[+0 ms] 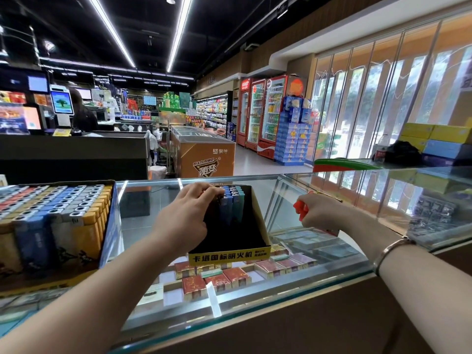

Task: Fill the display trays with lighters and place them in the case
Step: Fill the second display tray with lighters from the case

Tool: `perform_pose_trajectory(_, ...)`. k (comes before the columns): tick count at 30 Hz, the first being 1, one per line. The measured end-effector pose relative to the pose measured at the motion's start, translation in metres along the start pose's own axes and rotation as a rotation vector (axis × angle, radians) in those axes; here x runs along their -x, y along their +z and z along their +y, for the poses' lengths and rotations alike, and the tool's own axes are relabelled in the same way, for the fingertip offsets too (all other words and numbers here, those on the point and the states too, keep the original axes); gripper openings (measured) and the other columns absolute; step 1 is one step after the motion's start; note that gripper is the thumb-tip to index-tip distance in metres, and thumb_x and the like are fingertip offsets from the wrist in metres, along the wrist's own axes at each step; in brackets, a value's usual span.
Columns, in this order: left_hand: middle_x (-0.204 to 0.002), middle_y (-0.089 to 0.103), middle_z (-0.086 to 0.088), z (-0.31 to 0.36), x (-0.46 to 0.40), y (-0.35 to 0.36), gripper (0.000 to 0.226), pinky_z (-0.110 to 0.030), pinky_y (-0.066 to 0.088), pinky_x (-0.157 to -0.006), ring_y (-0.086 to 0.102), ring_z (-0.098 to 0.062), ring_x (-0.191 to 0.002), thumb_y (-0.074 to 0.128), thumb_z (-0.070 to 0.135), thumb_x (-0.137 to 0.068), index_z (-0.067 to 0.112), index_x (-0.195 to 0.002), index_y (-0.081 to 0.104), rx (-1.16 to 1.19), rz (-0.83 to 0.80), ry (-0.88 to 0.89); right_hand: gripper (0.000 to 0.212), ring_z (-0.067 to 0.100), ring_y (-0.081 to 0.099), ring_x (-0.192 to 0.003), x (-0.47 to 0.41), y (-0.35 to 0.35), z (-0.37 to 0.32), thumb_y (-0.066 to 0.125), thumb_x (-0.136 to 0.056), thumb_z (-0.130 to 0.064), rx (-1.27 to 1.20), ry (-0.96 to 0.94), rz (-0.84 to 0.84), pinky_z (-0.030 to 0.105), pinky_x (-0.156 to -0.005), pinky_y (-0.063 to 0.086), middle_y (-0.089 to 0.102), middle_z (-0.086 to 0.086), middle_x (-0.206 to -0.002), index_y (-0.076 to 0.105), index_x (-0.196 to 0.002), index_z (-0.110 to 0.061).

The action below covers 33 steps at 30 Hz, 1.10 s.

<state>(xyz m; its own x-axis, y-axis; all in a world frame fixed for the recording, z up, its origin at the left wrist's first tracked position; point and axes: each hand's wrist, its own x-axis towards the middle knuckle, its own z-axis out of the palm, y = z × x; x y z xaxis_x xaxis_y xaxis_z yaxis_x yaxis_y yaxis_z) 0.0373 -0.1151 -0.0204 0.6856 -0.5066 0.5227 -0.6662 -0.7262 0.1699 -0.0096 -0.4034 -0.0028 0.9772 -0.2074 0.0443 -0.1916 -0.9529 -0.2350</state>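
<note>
The black cardboard display tray with a yellow printed front lip [229, 254] stood on the glass-topped counter [332, 272], near its middle, mostly unfilled. A short row of upright blue and teal plastic lighters [231, 203] stood at its far end; the rest of the black floor was bare. The left hand [187, 213] reached into the tray from its left side, fingers curled over the tops of the lighters at the row's left end. The right hand [319, 213] was held over the glass to the right of the tray, apart from it, fingers closed around red-orange plastic lighters [301, 209]. A silver metal bracelet [390, 251] circled that wrist. To the left, a blue cardboard box packed with yellow, blue, grey and orange lighters [58, 215] sat beside the tray, with a strip of bare glass between them. Bare glass also lay beyond and to the right of the tray. Red and gold cigarette packs [219, 277] lay under the glass.
</note>
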Motion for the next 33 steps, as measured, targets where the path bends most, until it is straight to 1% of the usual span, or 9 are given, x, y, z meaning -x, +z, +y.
perform_pose_trajectory(3,-0.139,0.025,0.011,-0.006,0.002,-0.005,0.073,-0.026,0.047,-0.071,0.023,-0.015,-0.132,0.055,0.011,-0.077,0.042,-0.135,0.023,-0.05,-0.027,-0.026,0.028,0.017,0.051,-0.077,-0.001,0.001,-0.015,0.061,-0.074,-0.009,-0.078,-0.039,-0.008,0.029,-0.065,0.045,0.054,0.005,-0.088,0.043,-0.082,-0.029)
perform_pose_trajectory(6,-0.137,0.022,0.01,-0.008,0.005,-0.008,0.074,-0.027,0.047,-0.07,0.021,-0.015,-0.132,0.056,0.014,-0.077,0.042,-0.135,0.019,-0.105,-0.049,-0.039,0.03,0.019,0.054,-0.078,-0.003,0.0,-0.033,0.06,-0.076,-0.003,-0.219,-0.068,-0.009,0.03,-0.063,0.048,0.052,0.007,-0.09,0.045,-0.092,-0.023)
perform_pose_trajectory(8,-0.135,0.02,0.01,-0.009,0.007,-0.009,0.076,-0.026,0.047,-0.068,0.019,-0.014,-0.132,0.055,0.014,-0.076,0.042,-0.134,0.015,-0.143,-0.052,-0.041,0.033,0.021,0.056,-0.076,-0.003,-0.006,-0.048,0.058,-0.076,0.001,-0.419,-0.115,0.043,0.031,-0.061,0.05,0.052,0.012,-0.092,0.045,-0.1,-0.017)
perform_pose_trajectory(13,-0.131,0.019,0.01,-0.01,0.011,-0.013,0.075,-0.025,0.045,-0.066,0.021,-0.015,-0.127,0.055,0.02,-0.077,0.043,-0.133,0.01,-0.217,-0.046,-0.036,0.027,0.016,0.053,-0.074,-0.002,-0.024,-0.103,0.06,-0.077,0.002,-0.916,-0.276,0.185,0.022,-0.054,0.045,0.051,0.006,-0.086,0.05,-0.087,-0.021)
perform_pose_trajectory(16,-0.13,0.019,0.009,-0.015,0.015,-0.015,0.071,-0.024,0.041,-0.065,0.023,-0.016,-0.124,0.053,0.026,-0.079,0.042,-0.132,0.009,-0.255,-0.02,-0.013,0.025,0.018,0.056,-0.077,-0.007,-0.026,-0.135,0.057,-0.076,0.004,-1.245,-0.321,0.133,0.029,-0.059,0.05,0.055,0.005,-0.083,0.055,-0.086,-0.018)
perform_pose_trajectory(20,-0.128,0.022,0.009,-0.022,0.016,-0.018,0.06,-0.028,0.042,-0.077,0.023,-0.015,-0.12,0.049,0.038,-0.082,0.043,-0.129,0.012,-0.212,0.013,-0.021,0.024,0.018,0.059,-0.073,-0.022,-0.014,-0.166,0.056,-0.074,0.003,-1.582,-0.308,0.04,0.031,-0.062,0.051,0.062,0.002,-0.073,0.058,-0.084,-0.019)
perform_pose_trajectory(26,-0.117,0.042,0.023,-0.036,0.011,-0.027,0.046,-0.024,0.035,-0.081,0.029,0.001,-0.104,0.035,0.065,-0.076,0.048,-0.119,0.034,0.017,0.076,-0.012,0.022,0.012,0.06,-0.056,-0.036,0.005,-0.178,0.059,-0.072,0.0,-1.7,-0.299,0.063,0.026,-0.052,0.051,0.062,-0.004,-0.059,0.055,-0.076,-0.021)
perform_pose_trajectory(30,-0.105,0.036,0.037,-0.033,0.01,-0.025,0.054,-0.024,0.032,-0.087,0.024,0.01,-0.104,0.038,0.071,-0.069,0.055,-0.12,0.028,0.136,0.15,0.014,0.022,0.009,0.063,-0.055,-0.029,0.01,-0.172,0.061,-0.072,-0.001,-1.656,-0.353,0.058,0.029,-0.054,0.054,0.063,-0.005,-0.06,0.06,-0.074,-0.023)
perform_pose_trajectory(33,-0.091,0.036,0.044,-0.024,0.009,-0.028,0.057,-0.015,0.032,-0.078,0.036,0.014,-0.092,0.044,0.069,-0.068,0.057,-0.121,0.026,0.211,0.207,0.054,0.019,0.013,0.063,-0.062,-0.024,0.012,-0.174,0.062,-0.074,-0.002,-1.668,-0.375,0.016,0.034,-0.06,0.056,0.063,-0.001,-0.067,0.062,-0.077,-0.021)
